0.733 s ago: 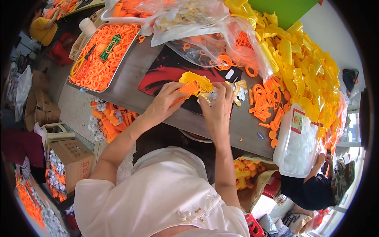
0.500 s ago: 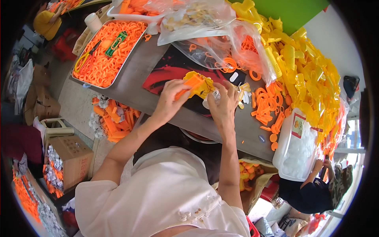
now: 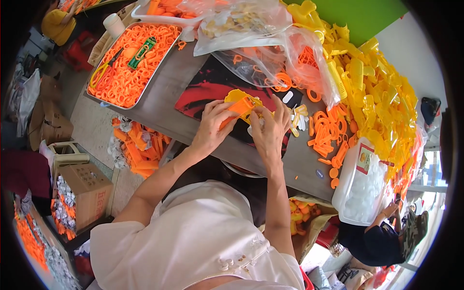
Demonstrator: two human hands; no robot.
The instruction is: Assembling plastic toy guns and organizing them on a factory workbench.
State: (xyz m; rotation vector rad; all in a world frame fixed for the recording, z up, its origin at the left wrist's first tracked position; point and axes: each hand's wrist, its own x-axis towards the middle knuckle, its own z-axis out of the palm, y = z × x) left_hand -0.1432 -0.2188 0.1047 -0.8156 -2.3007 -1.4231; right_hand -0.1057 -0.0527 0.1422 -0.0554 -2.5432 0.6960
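Observation:
Over the dark and red mat at the table's near edge, my left hand is closed around an orange plastic block-shaped part. Against that part lies a yellow plastic shell, with small dark thin strands about its inner side. My right hand meets the shell's right side, thumb and forefinger pinched together; what sits between those fingertips is too small to make out. Just right of this hand lie small clear-yellow and white pieces. Below the two parts, a bit of something clear shows, partly hidden by the fingers.
A metal tray of orange rings holds yellow-handled cutters and a green tool. Clear bags lie at the back. Yellow shells pile up at right, near orange parts and a white tub.
My right hand has come left and closed in on the yellow shell. The orange part has turned in my left hand, which has shifted slightly right and down.

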